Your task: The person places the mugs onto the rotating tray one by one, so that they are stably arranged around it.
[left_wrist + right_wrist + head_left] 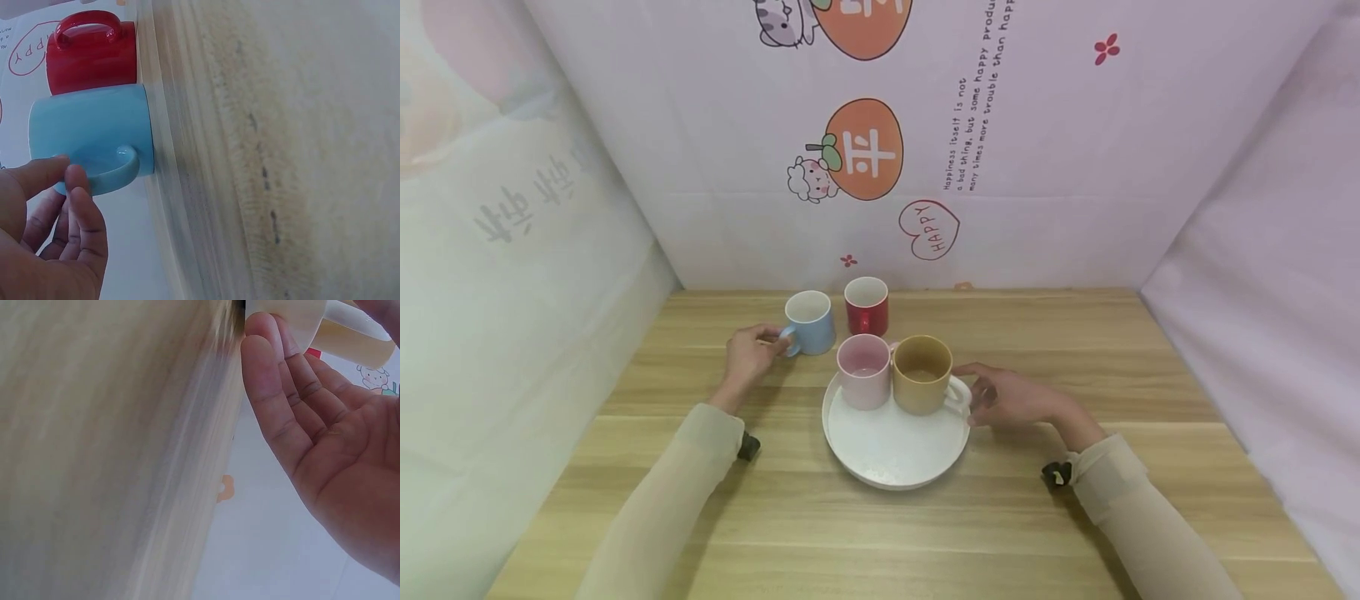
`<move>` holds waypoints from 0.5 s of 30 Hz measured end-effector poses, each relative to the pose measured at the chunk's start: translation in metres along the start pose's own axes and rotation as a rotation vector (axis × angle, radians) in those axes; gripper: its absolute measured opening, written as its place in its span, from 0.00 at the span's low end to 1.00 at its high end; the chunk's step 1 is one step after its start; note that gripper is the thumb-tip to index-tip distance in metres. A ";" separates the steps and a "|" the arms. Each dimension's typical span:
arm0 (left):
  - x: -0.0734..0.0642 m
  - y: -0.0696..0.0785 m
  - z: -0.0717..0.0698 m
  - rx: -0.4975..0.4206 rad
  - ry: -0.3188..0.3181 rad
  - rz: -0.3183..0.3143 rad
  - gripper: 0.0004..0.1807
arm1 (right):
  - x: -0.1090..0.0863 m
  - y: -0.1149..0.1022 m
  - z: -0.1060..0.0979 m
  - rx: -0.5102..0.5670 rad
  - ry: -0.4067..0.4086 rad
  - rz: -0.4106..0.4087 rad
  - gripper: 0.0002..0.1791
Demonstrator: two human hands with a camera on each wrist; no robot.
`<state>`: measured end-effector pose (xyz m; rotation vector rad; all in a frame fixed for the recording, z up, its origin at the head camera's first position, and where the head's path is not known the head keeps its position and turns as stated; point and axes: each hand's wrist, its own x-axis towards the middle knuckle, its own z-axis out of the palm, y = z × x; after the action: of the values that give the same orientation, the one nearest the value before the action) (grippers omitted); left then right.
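My left hand (751, 358) pinches the handle of a light blue mug (87, 125) between thumb and fingertips; the mug stands upright on the table. Right behind it is a red mug (867, 315), its handle facing me. On a round white plate (895, 454) with a raised rim, a pink mug (863, 379) and a mustard-yellow mug (921, 383) with a white handle stand side by side. At the plate's right edge is my right hand (1011, 396), fingers nearly straight in the right wrist view, fingertips right at the rim and close to the white handle.
The wooden table (760, 525) ends at a white printed cloth (1037, 150) hanging behind the mugs. More pale cloth walls (1270, 275) flank both sides. A dark band or strap (1057, 475) shows at each wrist.
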<state>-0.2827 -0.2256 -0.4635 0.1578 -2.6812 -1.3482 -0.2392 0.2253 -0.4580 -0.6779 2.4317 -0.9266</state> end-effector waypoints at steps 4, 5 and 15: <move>0.000 0.001 0.000 0.018 0.006 -0.010 0.17 | 0.000 -0.001 -0.001 0.002 0.000 0.001 0.45; 0.000 0.002 0.000 0.018 0.009 -0.013 0.17 | 0.000 -0.001 -0.001 0.003 -0.001 0.002 0.45; -0.001 0.002 0.001 -0.024 0.003 -0.037 0.17 | -0.001 -0.002 -0.001 -0.008 -0.001 0.004 0.45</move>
<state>-0.2822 -0.2231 -0.4624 0.2074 -2.6710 -1.3891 -0.2387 0.2246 -0.4556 -0.6757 2.4364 -0.9150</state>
